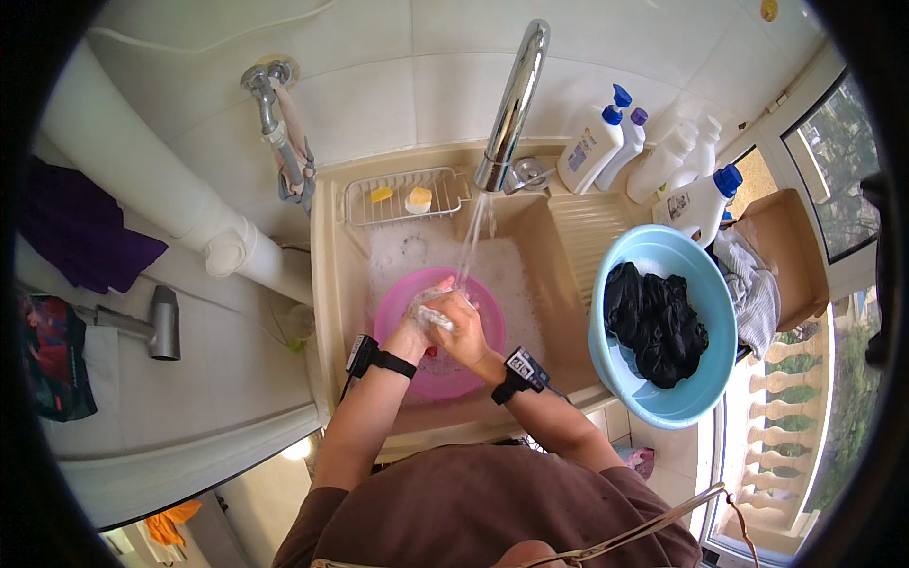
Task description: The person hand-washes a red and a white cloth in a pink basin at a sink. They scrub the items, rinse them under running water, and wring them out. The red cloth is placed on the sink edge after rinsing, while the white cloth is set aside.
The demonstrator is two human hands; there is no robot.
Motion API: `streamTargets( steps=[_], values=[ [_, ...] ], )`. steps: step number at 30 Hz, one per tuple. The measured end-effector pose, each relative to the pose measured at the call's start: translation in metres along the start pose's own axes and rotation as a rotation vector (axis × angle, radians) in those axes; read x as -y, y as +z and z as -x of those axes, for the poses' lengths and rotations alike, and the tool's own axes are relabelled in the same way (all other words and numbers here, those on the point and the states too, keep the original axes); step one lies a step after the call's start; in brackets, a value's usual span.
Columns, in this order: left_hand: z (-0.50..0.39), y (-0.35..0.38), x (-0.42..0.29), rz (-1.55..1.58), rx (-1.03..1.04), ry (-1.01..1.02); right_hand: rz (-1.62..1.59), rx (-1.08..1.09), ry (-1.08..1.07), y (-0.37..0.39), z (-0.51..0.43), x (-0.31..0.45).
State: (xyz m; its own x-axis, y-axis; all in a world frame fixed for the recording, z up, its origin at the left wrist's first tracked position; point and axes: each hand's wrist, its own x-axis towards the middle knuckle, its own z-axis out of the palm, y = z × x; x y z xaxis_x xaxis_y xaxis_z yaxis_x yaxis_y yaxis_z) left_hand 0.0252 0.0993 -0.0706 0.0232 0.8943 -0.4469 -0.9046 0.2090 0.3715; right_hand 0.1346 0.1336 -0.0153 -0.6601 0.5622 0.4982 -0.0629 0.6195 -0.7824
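My left hand and my right hand are pressed together over a pink basin in the beige sink. A white soapy wad, fabric or thick lather, shows between them; the right fingers fold over it. How the left fingers close is hidden. Water runs from the chrome faucet down beside the right knuckles. Suds surround the basin. Something small and red shows just below the hands. Both wrists wear black straps with small devices.
A light blue basin holding wet black fabric stands at the sink's right. Behind it are several bottles, a cardboard box and a striped cloth. A wire rack holds soap pieces. White pipes run along the left.
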Motion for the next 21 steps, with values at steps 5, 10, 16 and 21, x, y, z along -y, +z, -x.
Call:
streamTargets(
  steps=[5,10,16,21],
  values=[
    [-0.002,0.008,0.012,-0.130,-0.024,0.215,-0.003,-0.151,0.221,0.005,0.005,-0.010],
    [-0.010,0.019,0.020,-0.092,-0.440,0.486,-0.028,-0.271,0.608,0.011,-0.010,-0.020],
    [-0.005,0.032,0.002,-1.226,-0.651,0.969,-1.075,-0.415,1.062,0.018,-0.015,-0.059],
    [0.011,0.058,0.003,-1.528,-0.365,1.095,-1.452,0.058,1.132,0.006,0.001,-0.104]
  ],
)
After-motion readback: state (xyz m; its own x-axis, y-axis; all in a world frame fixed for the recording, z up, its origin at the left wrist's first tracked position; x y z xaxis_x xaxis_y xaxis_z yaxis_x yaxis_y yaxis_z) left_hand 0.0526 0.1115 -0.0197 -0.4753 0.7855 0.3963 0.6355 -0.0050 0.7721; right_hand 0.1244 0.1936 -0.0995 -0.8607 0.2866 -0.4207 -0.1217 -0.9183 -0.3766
